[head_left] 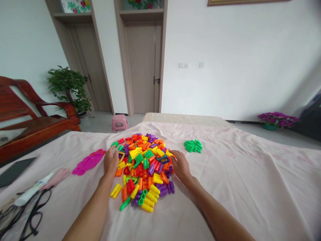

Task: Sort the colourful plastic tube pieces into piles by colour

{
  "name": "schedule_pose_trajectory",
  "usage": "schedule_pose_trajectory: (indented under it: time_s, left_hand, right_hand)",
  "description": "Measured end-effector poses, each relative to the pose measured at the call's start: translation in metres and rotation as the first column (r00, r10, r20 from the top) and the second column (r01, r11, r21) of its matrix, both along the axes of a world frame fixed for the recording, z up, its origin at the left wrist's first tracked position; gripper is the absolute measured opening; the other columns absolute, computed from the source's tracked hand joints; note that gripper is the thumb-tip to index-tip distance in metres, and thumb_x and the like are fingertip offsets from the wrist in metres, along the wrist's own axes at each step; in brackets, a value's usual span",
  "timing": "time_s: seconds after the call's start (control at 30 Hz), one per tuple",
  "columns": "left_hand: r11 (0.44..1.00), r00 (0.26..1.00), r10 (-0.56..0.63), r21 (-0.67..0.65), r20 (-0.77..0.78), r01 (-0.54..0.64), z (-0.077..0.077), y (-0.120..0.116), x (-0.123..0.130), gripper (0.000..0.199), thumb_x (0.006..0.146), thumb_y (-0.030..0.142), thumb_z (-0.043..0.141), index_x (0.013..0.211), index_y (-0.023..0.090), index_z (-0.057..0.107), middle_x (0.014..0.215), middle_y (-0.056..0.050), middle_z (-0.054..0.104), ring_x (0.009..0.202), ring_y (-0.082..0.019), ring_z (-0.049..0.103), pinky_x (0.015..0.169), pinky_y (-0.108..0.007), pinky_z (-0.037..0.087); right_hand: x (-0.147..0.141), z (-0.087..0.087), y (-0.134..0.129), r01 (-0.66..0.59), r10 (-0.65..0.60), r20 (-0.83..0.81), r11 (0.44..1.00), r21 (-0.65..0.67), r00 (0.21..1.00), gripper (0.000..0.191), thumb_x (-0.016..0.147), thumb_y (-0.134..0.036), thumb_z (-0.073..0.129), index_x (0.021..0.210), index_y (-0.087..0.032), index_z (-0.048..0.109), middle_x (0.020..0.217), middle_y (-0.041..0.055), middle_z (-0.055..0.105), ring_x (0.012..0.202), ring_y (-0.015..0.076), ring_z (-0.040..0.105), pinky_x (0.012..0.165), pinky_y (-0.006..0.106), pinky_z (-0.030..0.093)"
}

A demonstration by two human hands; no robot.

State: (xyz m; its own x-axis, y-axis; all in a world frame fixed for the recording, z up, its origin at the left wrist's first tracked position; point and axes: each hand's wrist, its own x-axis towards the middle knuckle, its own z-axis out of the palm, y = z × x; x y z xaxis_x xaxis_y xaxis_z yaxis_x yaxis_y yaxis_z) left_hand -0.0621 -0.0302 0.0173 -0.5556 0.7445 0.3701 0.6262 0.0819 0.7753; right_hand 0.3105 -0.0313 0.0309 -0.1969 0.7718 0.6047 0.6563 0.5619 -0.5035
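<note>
A large heap of plastic toy pieces [142, 167] in red, orange, yellow, green and purple lies on the pale cloth. At the heap's left edge is my left hand [111, 161], its fingers touching or close beside green and yellow pieces; whether it grips one is unclear. My right hand [181, 164] rests against the heap's right side, fingertips near a yellow piece and a blue frame-shaped piece [163, 159]. Apart from the heap, a small pile of green pieces [193, 146] sits farther back on the right.
A magenta tray [89, 162] lies left of my left hand. Eyeglasses [35, 214], a white tube [31, 192], a pink cloth item [57, 178] and a dark flat object [15, 171] occupy the left side. A pink stool [119, 122] stands beyond the cloth [238, 174].
</note>
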Motion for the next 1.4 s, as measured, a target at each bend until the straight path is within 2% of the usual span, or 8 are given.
schedule_pose_trajectory:
  time_s: [0.23,0.4,0.53,0.73,0.87,0.97,1.07,1.4]
  left_hand:
    - [0.989,0.995,-0.095,-0.113,-0.018,0.092,-0.014,0.0,-0.001,0.051,0.092,0.043,0.044,0.133,0.018,0.061,0.133,-0.013,0.064,0.125,-0.025,0.057,0.107,-0.037,0.042]
    - [0.981,0.991,-0.129,-0.155,-0.044,0.121,-0.019,0.003,-0.01,0.057,0.093,0.049,0.041,0.137,0.018,0.058,0.134,-0.013,0.062,0.125,-0.027,0.057,0.106,-0.038,0.042]
    - [0.976,0.989,-0.139,-0.175,-0.057,0.127,-0.021,0.006,-0.012,0.057,0.094,0.051,0.038,0.137,0.018,0.058,0.135,-0.013,0.061,0.125,-0.029,0.057,0.106,-0.041,0.042]
    - [0.978,0.987,-0.139,-0.17,-0.077,0.125,-0.021,0.007,-0.013,0.057,0.094,0.051,0.037,0.135,0.019,0.059,0.132,-0.012,0.064,0.123,-0.028,0.058,0.104,-0.039,0.044]
    - [0.975,0.989,-0.13,-0.191,-0.067,0.115,-0.018,0.008,-0.012,0.055,0.095,0.05,0.036,0.135,0.021,0.059,0.133,-0.012,0.064,0.123,-0.028,0.058,0.103,-0.04,0.044]
    - [0.97,0.992,-0.107,-0.228,-0.065,0.09,-0.014,0.008,-0.01,0.055,0.095,0.05,0.036,0.134,0.02,0.06,0.13,-0.014,0.065,0.119,-0.031,0.06,0.099,-0.042,0.046]
    - [0.966,0.993,-0.096,-0.245,-0.064,0.078,-0.01,0.008,-0.009,0.054,0.095,0.05,0.035,0.132,0.02,0.06,0.13,-0.014,0.065,0.118,-0.032,0.06,0.098,-0.043,0.046]
    - [0.969,0.992,-0.066,-0.242,-0.11,0.038,-0.02,0.017,-0.017,0.053,0.095,0.053,0.036,0.131,0.025,0.062,0.128,-0.01,0.067,0.113,-0.03,0.064,0.09,-0.039,0.05]
  right_hand:
    - [-0.069,0.069,0.022,-0.294,0.276,0.399,0.956,-0.016,0.874,0.031,0.094,-0.017,0.057,0.121,-0.025,0.069,0.121,0.0051,0.071,0.115,0.0226,0.057,0.1,0.037,0.044]
    - [-0.094,0.082,0.034,-0.34,0.337,0.644,0.932,-0.126,0.687,0.023,0.087,-0.023,0.07,0.109,-0.024,0.074,0.104,0.0056,0.075,0.105,0.0252,0.059,0.09,0.036,0.046]
    - [-0.091,0.084,0.037,-0.381,0.364,0.618,0.918,-0.112,0.696,0.022,0.084,-0.024,0.074,0.106,-0.023,0.075,0.104,0.0067,0.073,0.105,0.0233,0.06,0.089,0.032,0.046]
    - [-0.022,0.074,0.064,-0.122,0.127,0.104,0.991,-0.053,0.986,0.018,0.087,-0.026,0.066,0.103,-0.024,0.075,0.098,0.0027,0.074,0.09,0.018,0.064,0.084,0.029,0.048]
    - [0.067,0.046,0.097,0.246,-0.304,-0.27,0.942,-0.227,0.914,0.029,0.085,-0.036,0.061,0.106,-0.021,0.074,0.097,0.005,0.076,0.082,0.0191,0.068,0.077,0.031,0.052]
    - [0.122,0.025,0.112,0.477,-0.549,-0.252,0.827,-0.296,0.797,0.037,0.083,-0.043,0.058,0.107,-0.021,0.075,0.099,0.0064,0.077,0.087,0.022,0.07,0.079,0.032,0.052]
    - [0.152,0.011,0.12,0.565,-0.632,-0.184,0.764,-0.31,0.753,0.038,0.081,-0.043,0.057,0.106,-0.02,0.075,0.1,0.0079,0.077,0.091,0.0242,0.07,0.081,0.033,0.051]
    - [0.159,-0.015,0.122,0.574,-0.617,-0.088,0.768,-0.283,0.782,0.035,0.082,-0.036,0.053,0.103,-0.023,0.078,0.098,0.0059,0.077,0.089,0.0229,0.069,0.079,0.032,0.051]
